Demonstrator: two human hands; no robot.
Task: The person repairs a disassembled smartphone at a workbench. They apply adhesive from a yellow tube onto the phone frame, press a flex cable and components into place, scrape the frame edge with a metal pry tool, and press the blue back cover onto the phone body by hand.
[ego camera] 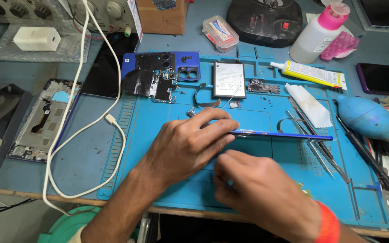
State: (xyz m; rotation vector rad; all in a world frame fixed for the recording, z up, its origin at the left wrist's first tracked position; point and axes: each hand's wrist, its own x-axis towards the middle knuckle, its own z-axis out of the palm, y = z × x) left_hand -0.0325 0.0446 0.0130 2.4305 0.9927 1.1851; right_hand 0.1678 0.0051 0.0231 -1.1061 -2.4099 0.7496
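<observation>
1. Clearly, the work in hand is on the blue phone frame (284,134), which lies on edge across the middle of the blue repair mat (158,121), its thin side toward the camera.
2. The left hand (187,144) lies over the frame's left end, fingers curled down and closed on it so that it stays steady. That hold looks sound; pressing evenly along the edge, rather than at one point, would probably keep the thin frame from flexing.
3. The right hand (260,189) sits just below and in front of the frame, fingers bunched together near its lower edge. It is blurred, and whether it pinches a small tool or part cannot be told.
4. A good way to carry on, by judgement, is short, light strokes with the right hand close to where the left hand braces.
5. Loose parts lie near: a circuit board (160,85) beside the blue back cover (160,60), a battery (228,79), and a smaller board (263,86). Keeping the wrists low and still should avoid sweeping them.
6. Tweezers (314,135) rest just right of the frame, with the blue air blower (368,118) beyond, both within reach.
</observation>
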